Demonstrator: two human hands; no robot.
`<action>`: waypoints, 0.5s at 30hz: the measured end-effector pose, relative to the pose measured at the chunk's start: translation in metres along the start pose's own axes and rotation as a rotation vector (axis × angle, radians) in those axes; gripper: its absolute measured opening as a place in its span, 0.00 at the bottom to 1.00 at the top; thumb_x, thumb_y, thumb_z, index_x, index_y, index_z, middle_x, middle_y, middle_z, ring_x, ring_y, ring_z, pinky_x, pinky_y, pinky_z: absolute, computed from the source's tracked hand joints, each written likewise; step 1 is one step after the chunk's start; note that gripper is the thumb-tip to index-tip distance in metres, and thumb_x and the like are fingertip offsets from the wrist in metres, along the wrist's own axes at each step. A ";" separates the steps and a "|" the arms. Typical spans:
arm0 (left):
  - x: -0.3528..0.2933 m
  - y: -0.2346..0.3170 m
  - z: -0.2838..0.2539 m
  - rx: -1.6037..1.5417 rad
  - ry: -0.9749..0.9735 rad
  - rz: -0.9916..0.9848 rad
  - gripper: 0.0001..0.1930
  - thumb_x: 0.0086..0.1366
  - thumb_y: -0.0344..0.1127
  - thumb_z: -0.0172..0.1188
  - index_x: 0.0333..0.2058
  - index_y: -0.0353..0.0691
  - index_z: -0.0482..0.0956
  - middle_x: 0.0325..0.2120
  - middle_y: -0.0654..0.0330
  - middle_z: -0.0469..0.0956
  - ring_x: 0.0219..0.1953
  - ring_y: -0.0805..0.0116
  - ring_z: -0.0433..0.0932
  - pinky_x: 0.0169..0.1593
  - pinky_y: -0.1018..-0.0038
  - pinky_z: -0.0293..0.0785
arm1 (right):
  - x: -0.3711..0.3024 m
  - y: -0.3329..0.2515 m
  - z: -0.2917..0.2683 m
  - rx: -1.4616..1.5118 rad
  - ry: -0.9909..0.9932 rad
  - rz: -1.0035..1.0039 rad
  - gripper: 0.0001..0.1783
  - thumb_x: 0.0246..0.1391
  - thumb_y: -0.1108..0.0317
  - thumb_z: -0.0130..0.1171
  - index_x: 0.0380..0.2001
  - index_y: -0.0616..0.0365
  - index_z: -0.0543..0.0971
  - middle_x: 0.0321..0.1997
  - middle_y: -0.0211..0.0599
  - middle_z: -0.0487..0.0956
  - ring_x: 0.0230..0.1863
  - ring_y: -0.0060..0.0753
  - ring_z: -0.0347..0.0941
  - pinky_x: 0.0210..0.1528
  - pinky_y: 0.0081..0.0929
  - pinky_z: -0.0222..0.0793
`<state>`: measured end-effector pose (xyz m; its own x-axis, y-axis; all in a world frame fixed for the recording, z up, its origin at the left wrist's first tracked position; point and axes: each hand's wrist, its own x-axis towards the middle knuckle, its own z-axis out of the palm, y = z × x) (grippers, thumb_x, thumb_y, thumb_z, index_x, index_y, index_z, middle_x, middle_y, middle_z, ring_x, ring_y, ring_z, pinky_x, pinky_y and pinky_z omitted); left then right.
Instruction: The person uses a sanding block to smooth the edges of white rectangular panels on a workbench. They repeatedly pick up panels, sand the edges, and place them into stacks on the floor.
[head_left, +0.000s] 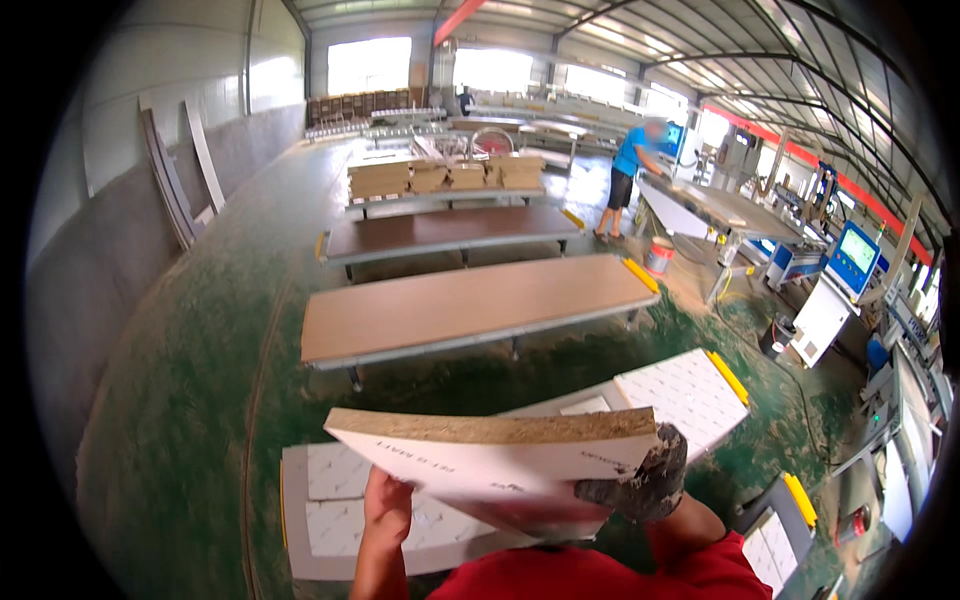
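Observation:
A white-faced particleboard panel (500,462) with a rough brown edge is held up in front of my body, its long edge running across the view. My bare left hand (388,508) grips its lower left side, with the fingertips partly hidden by the panel. On the right end, my right hand (645,482) in a dark, worn glove is closed around the panel's edge and face. Below it, white patterned panels (690,395) lie on a low grey table (298,535), partly covered by the held panel.
Ahead stand roller tables with a tan board (470,305), a dark brown board (450,230) and stacked boards (440,178). A person in blue (628,165) works at a machine table on the right. Nearby are a control screen (855,250), a bucket (659,256) and a floor cable (800,385).

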<state>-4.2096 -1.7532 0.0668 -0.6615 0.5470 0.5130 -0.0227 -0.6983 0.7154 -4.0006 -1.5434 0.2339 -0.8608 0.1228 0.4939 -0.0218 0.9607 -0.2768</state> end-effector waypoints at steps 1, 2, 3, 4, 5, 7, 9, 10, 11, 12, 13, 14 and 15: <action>0.002 -0.011 0.003 -0.012 0.032 -0.048 0.41 0.58 0.52 0.67 0.62 0.32 0.62 0.59 0.54 0.69 0.60 0.61 0.69 0.62 0.63 0.64 | -0.008 0.002 -0.003 0.086 0.030 0.072 0.21 0.42 0.60 0.74 0.41 0.55 0.85 0.34 0.36 0.85 0.34 0.38 0.82 0.39 0.30 0.77; 0.004 -0.020 0.006 -0.019 0.070 -0.094 0.40 0.55 0.45 0.72 0.60 0.32 0.65 0.54 0.57 0.74 0.56 0.64 0.73 0.57 0.68 0.69 | -0.016 0.005 -0.004 0.234 0.092 0.161 0.19 0.41 0.58 0.75 0.36 0.54 0.86 0.32 0.37 0.85 0.33 0.40 0.83 0.37 0.31 0.78; 0.010 -0.031 0.022 -0.070 0.081 -0.092 0.27 0.57 0.35 0.68 0.53 0.32 0.72 0.46 0.59 0.79 0.48 0.68 0.78 0.51 0.72 0.73 | -0.031 0.014 -0.001 0.272 0.135 0.210 0.19 0.41 0.56 0.75 0.36 0.53 0.85 0.31 0.38 0.85 0.33 0.40 0.82 0.38 0.33 0.78; 0.008 -0.038 0.036 -0.155 0.043 -0.096 0.20 0.58 0.30 0.65 0.49 0.31 0.75 0.44 0.58 0.80 0.47 0.68 0.78 0.51 0.71 0.72 | -0.047 0.028 0.004 0.310 0.175 0.257 0.20 0.40 0.54 0.74 0.35 0.53 0.85 0.30 0.39 0.84 0.33 0.41 0.82 0.38 0.34 0.78; 0.008 -0.052 0.054 -0.130 0.032 -0.114 0.19 0.57 0.27 0.62 0.49 0.30 0.75 0.44 0.57 0.80 0.47 0.68 0.78 0.51 0.71 0.72 | -0.085 0.061 0.018 -0.128 0.285 0.157 0.23 0.41 0.53 0.74 0.40 0.53 0.83 0.33 0.41 0.83 0.34 0.43 0.82 0.39 0.38 0.77; 0.005 -0.076 0.075 -0.128 -0.032 -0.122 0.22 0.58 0.27 0.62 0.52 0.30 0.72 0.46 0.57 0.79 0.48 0.68 0.77 0.52 0.70 0.72 | -0.158 0.108 0.040 -0.364 0.411 0.221 0.32 0.41 0.53 0.75 0.48 0.54 0.77 0.39 0.42 0.81 0.37 0.43 0.80 0.42 0.42 0.77; 0.008 -0.103 0.101 -0.185 -0.118 -0.253 0.25 0.60 0.31 0.65 0.54 0.33 0.69 0.47 0.57 0.77 0.49 0.68 0.75 0.52 0.69 0.71 | -0.208 0.138 0.035 0.009 0.538 0.639 0.40 0.41 0.55 0.76 0.56 0.56 0.69 0.46 0.43 0.78 0.43 0.41 0.77 0.45 0.45 0.76; 0.016 -0.112 0.116 -0.184 -0.177 -0.303 0.26 0.61 0.33 0.67 0.56 0.34 0.67 0.48 0.58 0.76 0.50 0.68 0.74 0.53 0.69 0.71 | -0.215 0.136 0.031 0.121 0.611 0.685 0.38 0.44 0.57 0.74 0.56 0.58 0.68 0.47 0.41 0.78 0.43 0.37 0.77 0.45 0.40 0.75; 0.031 -0.117 0.131 -0.167 -0.246 -0.303 0.21 0.63 0.31 0.65 0.53 0.33 0.70 0.44 0.59 0.77 0.46 0.71 0.76 0.49 0.72 0.73 | -0.219 0.131 0.024 0.221 0.688 0.722 0.36 0.47 0.59 0.71 0.57 0.60 0.68 0.49 0.39 0.78 0.44 0.33 0.76 0.46 0.36 0.74; 0.043 -0.122 0.137 -0.051 -0.328 -0.354 0.23 0.63 0.32 0.66 0.54 0.34 0.69 0.44 0.60 0.77 0.46 0.72 0.75 0.50 0.72 0.72 | -0.199 0.121 0.019 0.198 0.803 0.616 0.34 0.46 0.59 0.73 0.53 0.61 0.70 0.46 0.35 0.79 0.42 0.29 0.76 0.45 0.30 0.73; 0.054 -0.121 0.145 -0.055 -0.357 -0.362 0.25 0.62 0.34 0.67 0.55 0.35 0.69 0.45 0.60 0.77 0.47 0.73 0.74 0.51 0.73 0.71 | -0.175 0.113 0.018 0.189 0.900 0.499 0.32 0.45 0.60 0.75 0.50 0.61 0.73 0.44 0.32 0.79 0.40 0.25 0.76 0.44 0.24 0.72; 0.064 -0.130 0.153 -0.051 -0.371 -0.363 0.26 0.62 0.34 0.68 0.55 0.35 0.69 0.45 0.60 0.77 0.47 0.73 0.74 0.51 0.73 0.71 | -0.171 0.117 0.015 0.301 0.904 0.490 0.32 0.44 0.60 0.76 0.50 0.62 0.73 0.43 0.32 0.80 0.39 0.25 0.76 0.44 0.24 0.72; 0.074 -0.146 0.166 -0.059 -0.412 -0.382 0.26 0.62 0.34 0.68 0.56 0.35 0.69 0.45 0.61 0.77 0.47 0.73 0.74 0.51 0.74 0.71 | -0.176 0.121 0.011 0.393 0.927 0.501 0.33 0.43 0.60 0.77 0.50 0.62 0.74 0.43 0.32 0.80 0.39 0.25 0.76 0.44 0.24 0.72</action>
<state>-4.1308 -1.5343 0.0794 -0.2510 0.8929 0.3739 -0.2524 -0.4333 0.8652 -3.8578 -1.4518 0.1043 -0.1104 0.7680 0.6308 -0.0793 0.6259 -0.7759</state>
